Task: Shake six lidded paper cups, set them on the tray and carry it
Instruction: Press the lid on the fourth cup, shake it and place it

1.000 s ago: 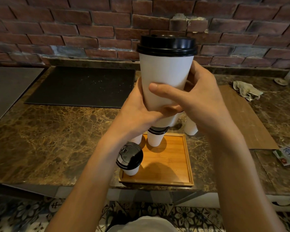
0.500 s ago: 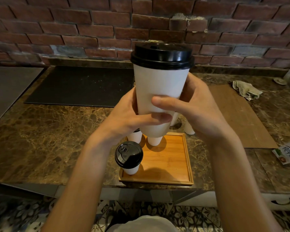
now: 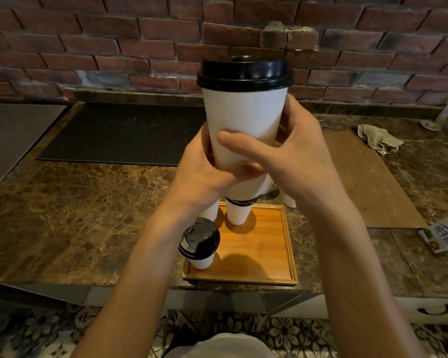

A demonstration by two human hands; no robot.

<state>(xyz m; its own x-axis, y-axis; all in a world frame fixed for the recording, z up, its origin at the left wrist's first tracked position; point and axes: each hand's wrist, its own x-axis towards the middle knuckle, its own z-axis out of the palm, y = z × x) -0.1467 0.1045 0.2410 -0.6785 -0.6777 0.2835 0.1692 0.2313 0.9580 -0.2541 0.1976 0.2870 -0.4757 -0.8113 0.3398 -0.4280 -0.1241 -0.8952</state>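
We clasped one cup w/ left hand & right hand fingers; approx 3 cups on tray; rest + carry undone.

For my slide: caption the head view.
Left hand and right hand grip an upright lidded cup; wooden tray on the counter below.

Tray at the counter's near edge, one cup on its near left corner, another cup at its far edge, raised cup above it between left hand and right hand, mat far left, board right of the tray, cloth beyond the board, carton near right.
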